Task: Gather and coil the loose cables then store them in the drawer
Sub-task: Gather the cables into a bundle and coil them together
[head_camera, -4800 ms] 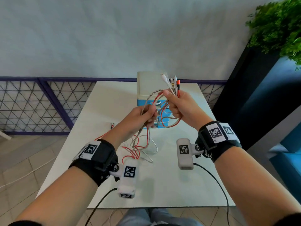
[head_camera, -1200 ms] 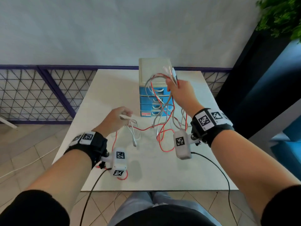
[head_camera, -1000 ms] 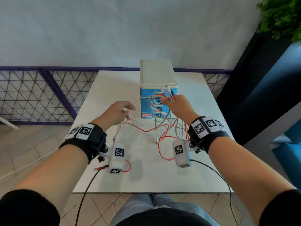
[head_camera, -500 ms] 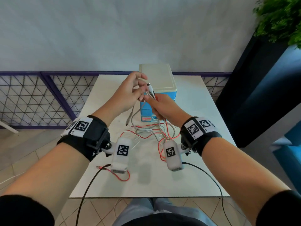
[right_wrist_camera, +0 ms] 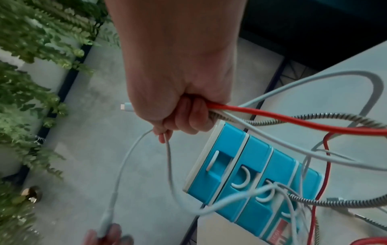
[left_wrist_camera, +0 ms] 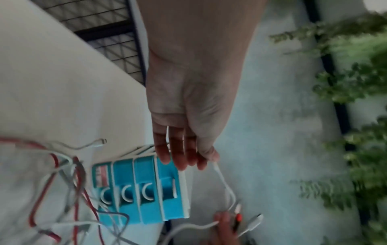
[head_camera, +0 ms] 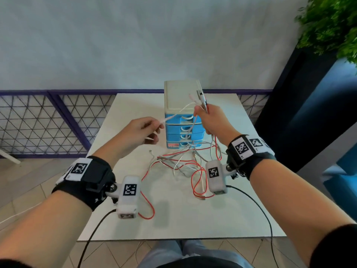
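- White table [head_camera: 116, 225] against a pale wall, purple lattice railing [head_camera: 48, 120] behind it, green plant [head_camera: 332, 24] at the far right, dark planter box [head_camera: 301, 105] below that
- Right hand [head_camera: 211, 120] raised in front of the drawer unit, fingers [right_wrist_camera: 188, 119] curled tight into a fist round a bundle of cables [right_wrist_camera: 272, 119]: one red, one grey, one with a coiled metal sheath
- Plug ends [head_camera: 201, 96] poking up out of the top of that fist, one white connector [right_wrist_camera: 125, 106] showing at its side
- Left hand [head_camera: 137, 134] lifted to the left of the unit, thumb and fingertips [left_wrist_camera: 206, 157] pinching the end of a white cable [head_camera: 180, 112]; other fingers loosely bent, holding nothing more
- White cable running in a slack arc from the left pinch across to the right fist
- Rest of the cables hanging from the right hand down past the drawer fronts into a loose red, white and grey tangle [head_camera: 183, 167] on the table, just before the unit
- One red loop [head_camera: 148, 207] lying nearer the table's front edge, by the left wrist
- Blue drawer unit [head_camera: 183, 130] with a cream top standing at the table's far side, all drawers closed
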`<state>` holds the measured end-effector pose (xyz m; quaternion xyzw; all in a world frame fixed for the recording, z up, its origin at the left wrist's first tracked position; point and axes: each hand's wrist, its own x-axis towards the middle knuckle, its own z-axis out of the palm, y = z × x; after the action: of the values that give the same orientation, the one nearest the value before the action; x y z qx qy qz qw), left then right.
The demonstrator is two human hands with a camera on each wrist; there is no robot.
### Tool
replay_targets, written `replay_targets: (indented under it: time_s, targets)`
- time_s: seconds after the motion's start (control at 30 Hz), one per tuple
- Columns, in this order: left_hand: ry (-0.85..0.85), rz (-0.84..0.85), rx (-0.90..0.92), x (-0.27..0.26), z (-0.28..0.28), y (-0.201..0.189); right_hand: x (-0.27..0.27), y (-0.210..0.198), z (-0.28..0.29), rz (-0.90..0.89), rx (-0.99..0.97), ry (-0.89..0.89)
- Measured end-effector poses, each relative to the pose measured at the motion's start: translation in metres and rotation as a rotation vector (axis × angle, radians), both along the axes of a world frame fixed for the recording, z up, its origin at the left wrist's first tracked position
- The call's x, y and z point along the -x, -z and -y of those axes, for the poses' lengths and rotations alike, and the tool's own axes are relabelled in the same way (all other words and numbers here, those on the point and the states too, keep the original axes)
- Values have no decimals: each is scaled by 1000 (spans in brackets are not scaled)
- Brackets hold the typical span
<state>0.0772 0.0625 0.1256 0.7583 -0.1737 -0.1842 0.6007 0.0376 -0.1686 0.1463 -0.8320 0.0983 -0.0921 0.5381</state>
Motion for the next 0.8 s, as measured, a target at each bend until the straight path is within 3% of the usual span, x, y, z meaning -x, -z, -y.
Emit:
replay_targets:
  time_s: [0.13,0.23,0.3,0.37,0.43,0.5,0.67,0.8]
  targets:
    - [-93,-34,212,-2,5,-9,3,6,2,-31,-129,-61]
    - [-226,90,205,-9,5,-21,-1,7,9,-21,-276,6]
    - [-226,310,-41,-13,4,-31,-4,5,12,31,-290,65]
    - [-81,539,-411,-13,7,-42,-6,0,13,126,-250,73]
    - [110,620,-646,-8,15,-52,-8,-6,10,197,-132,10]
    - [222,626,-713,-5,24,-57,-8,-8,3,170,-62,-120]
    - [120,553,-430,-12,38,-61,4,-1,-19,-45,-196,-427]
    - [-2,452,-219,-9,45,-54,15,2,-23,-23,-304,-391]
